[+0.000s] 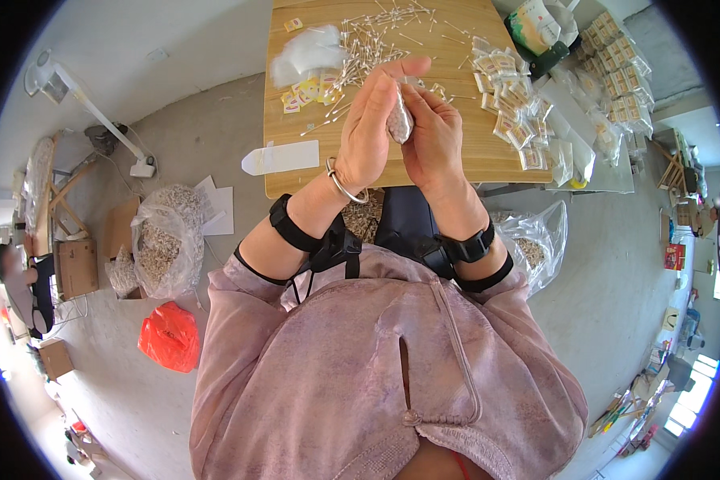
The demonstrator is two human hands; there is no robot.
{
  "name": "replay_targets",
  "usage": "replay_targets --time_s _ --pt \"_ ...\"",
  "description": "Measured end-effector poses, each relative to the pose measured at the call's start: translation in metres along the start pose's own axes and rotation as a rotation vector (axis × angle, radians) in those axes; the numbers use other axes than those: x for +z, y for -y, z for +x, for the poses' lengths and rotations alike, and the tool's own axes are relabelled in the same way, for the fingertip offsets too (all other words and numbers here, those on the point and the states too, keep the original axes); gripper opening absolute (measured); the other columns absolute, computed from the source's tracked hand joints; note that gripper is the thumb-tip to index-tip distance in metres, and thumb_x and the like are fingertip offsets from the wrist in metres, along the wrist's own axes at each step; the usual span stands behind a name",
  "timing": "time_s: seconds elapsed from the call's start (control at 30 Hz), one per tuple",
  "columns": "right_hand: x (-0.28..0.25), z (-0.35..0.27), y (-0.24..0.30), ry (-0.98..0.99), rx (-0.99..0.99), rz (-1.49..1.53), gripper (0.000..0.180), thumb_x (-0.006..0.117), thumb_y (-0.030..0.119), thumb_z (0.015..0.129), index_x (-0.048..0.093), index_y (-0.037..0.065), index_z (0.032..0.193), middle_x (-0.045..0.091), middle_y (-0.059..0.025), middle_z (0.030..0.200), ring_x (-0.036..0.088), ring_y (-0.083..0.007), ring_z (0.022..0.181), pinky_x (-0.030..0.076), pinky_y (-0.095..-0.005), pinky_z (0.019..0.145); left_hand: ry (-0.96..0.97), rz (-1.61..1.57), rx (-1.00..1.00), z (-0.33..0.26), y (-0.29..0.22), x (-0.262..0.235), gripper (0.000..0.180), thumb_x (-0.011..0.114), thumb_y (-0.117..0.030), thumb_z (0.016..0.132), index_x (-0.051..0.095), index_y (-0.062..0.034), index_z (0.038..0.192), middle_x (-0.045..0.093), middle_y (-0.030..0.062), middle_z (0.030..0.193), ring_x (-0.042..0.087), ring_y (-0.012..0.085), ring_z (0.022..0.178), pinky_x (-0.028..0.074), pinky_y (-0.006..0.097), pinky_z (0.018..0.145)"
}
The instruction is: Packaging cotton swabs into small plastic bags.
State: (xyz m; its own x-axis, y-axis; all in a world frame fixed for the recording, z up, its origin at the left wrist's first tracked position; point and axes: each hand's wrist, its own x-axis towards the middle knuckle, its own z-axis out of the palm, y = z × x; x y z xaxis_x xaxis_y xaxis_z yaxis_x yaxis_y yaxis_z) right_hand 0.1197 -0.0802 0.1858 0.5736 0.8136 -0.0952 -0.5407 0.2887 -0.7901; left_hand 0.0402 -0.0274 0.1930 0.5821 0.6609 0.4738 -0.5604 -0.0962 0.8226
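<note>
Head view: small clear packet [399,122] pinched between both hands above wooden table [472,164].
Left hand [370,128] curled shut around packet, right hand [432,132] gripping opposite edge; best kept upright over scattered cotton swabs [368,40], fingers clear of opening.

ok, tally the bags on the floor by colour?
Clear plastic bags, filled with small pale pieces: 2, one at the person's left, one at the right
Orange-red bag: 1
Total: 3
</note>
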Motion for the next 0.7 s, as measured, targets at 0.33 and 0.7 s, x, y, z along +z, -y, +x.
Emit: replay_targets --time_s 0.33,0.7 --pt "0.006 -0.002 0.0 -0.026 -0.041 -0.03 0.017 0.054 0.013 0.092 0.062 -0.002 0.094 0.061 -0.0034 0.078 0.056 -0.0088 0.062 0.045 -0.0215 0.051 0.001 0.047 -0.082 0.001 -0.005 0.0 0.047 0.024 -0.032 0.1 0.05 0.0007 0.121 0.054 0.0114 0.12 0.049 0.0165 0.107 0.036 0.028 0.095" --pt "0.003 0.001 0.01 0.093 0.039 0.117 0.017 0.053 0.012 0.092 0.061 -0.004 0.093 0.062 -0.0048 0.08 0.06 -0.0114 0.066 0.051 -0.0241 0.056 0.021 0.626 0.227 -0.006 0.011 0.001 0.078 0.068 -0.039 0.081 0.027 -0.0004 0.136 0.033 0.0161 0.14 0.042 0.0263 0.121 0.027 0.038 0.104"
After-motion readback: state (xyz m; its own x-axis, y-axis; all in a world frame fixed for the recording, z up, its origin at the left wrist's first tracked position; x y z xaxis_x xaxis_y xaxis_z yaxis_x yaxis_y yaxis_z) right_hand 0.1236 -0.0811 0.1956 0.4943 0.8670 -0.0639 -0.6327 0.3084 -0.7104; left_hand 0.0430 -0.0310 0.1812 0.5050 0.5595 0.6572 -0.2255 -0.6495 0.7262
